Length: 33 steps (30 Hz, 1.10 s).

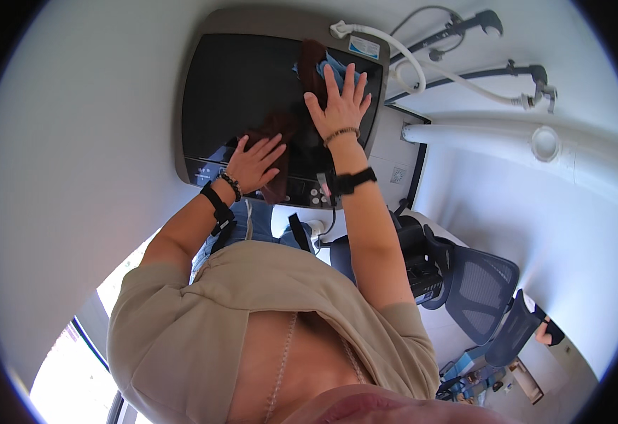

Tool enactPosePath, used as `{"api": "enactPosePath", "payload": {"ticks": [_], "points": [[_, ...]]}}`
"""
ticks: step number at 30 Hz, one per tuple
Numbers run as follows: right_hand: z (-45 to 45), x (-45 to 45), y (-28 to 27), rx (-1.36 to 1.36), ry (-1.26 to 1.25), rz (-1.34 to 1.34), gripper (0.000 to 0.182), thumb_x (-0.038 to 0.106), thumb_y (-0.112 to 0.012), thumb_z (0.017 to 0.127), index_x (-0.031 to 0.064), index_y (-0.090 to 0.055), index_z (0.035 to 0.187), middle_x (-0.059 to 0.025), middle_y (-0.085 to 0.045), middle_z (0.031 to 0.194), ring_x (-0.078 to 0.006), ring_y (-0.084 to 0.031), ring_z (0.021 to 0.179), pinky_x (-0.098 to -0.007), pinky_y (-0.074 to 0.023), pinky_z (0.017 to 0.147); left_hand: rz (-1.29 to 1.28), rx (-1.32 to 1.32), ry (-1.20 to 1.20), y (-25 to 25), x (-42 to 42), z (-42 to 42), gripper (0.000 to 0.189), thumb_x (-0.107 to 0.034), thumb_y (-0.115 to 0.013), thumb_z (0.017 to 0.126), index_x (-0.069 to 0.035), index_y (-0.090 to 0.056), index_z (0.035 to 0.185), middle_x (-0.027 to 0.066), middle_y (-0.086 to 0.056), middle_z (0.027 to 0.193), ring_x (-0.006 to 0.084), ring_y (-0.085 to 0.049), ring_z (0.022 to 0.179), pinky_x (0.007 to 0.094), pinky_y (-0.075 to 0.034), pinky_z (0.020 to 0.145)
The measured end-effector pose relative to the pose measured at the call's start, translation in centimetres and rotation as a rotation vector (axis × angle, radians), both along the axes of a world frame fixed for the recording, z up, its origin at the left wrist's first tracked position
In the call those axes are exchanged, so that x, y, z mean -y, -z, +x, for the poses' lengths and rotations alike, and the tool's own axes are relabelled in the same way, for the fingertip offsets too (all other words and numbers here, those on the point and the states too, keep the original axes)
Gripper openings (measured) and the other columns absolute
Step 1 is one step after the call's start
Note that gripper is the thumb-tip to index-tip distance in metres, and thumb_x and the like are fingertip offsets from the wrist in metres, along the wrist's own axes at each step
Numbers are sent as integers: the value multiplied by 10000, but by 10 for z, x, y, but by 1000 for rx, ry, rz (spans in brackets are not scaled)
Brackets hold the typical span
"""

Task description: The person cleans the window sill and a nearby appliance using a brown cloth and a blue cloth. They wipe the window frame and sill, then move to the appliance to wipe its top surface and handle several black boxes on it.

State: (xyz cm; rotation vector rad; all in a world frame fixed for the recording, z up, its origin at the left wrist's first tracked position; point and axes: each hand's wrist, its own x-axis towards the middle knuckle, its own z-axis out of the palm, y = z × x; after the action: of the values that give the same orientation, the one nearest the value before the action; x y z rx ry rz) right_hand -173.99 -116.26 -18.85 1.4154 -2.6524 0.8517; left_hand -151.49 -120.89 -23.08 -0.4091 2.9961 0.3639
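Before me is a top-loading washing machine with a glossy dark lid (229, 85). My left hand (256, 164) lies spread near the lid's front edge, over a dark brown cloth (275, 185) that reaches down across the control panel. Farther back on the right, my right hand (338, 108) is spread flat, its fingers over a crumpled blue cloth (334, 62). Another stretch of brown fabric (311, 61) lies beside the blue cloth. Whether the two brown parts join is unclear on the dark, reflective lid. Neither hand grips anything.
A white hose (404, 50) curves from the machine's back right corner toward wall taps (542, 93). A white pipe (468, 135) runs along the wall at right. Office chairs (481, 289) stand behind my right arm, and another person's arm (544, 333) shows beyond. A wall borders the left.
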Motion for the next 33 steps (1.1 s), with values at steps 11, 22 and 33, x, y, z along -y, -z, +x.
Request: {"api": "enactPosePath", "payload": {"ticks": [11, 22, 33], "points": [[-12, 3, 61, -45, 95, -9, 486, 311, -555, 785, 127, -482, 1228, -144, -372, 1357, -333, -292, 1283, -544, -178, 1025, -71, -202, -241, -20, 98, -81, 490, -246, -431, 860, -76, -377, 1316, 91, -335, 1393, 262, -297, 1288, 461, -279, 1012], [-7, 11, 59, -78, 53, 10, 462, 312, -533, 795, 107, -489, 1206, -151, -371, 1346, -347, -302, 1270, -536, -234, 1002, -213, -264, -825, 41, 274, -61, 533, -367, -379, 899, -56, -333, 1329, 168, -339, 1370, 344, -324, 1250, 473, -327, 993], [-10, 43, 36, -84, -319, 157, 545, 268, -571, 792, 301, -395, 1306, -146, -342, 1361, -375, -276, 1276, -552, -238, 1003, -213, -98, -950, 31, 53, 60, 586, -319, -396, 876, -28, -263, 1367, 230, -213, 1417, 407, -204, 1302, 542, -226, 1019]]}}
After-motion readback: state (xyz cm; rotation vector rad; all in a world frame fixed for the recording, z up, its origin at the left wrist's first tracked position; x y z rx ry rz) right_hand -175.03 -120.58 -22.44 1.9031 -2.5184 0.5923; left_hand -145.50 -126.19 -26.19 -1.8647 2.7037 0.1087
